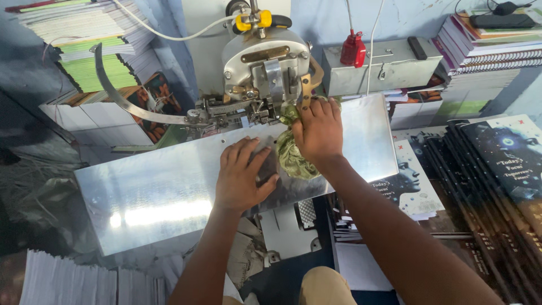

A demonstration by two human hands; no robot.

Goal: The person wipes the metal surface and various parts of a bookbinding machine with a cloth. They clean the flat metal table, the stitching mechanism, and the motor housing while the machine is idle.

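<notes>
My left hand [241, 174] lies flat, fingers spread, on the shiny metal plate [152, 197] of a stitching machine. My right hand [318, 133] grips a crumpled green cloth [293, 158] and presses its upper end against the grey machine head [262, 68], just under the head's mechanism. The cloth bunches out between my two hands and rests on the plate.
Dark-covered books [497, 169] lie fanned at the right. Paper stacks [73, 279] sit at the lower left, and book piles [84, 45] fill the upper left and upper right. A grey metal box [384, 70] with a red bottle [353, 49] stands behind the plate.
</notes>
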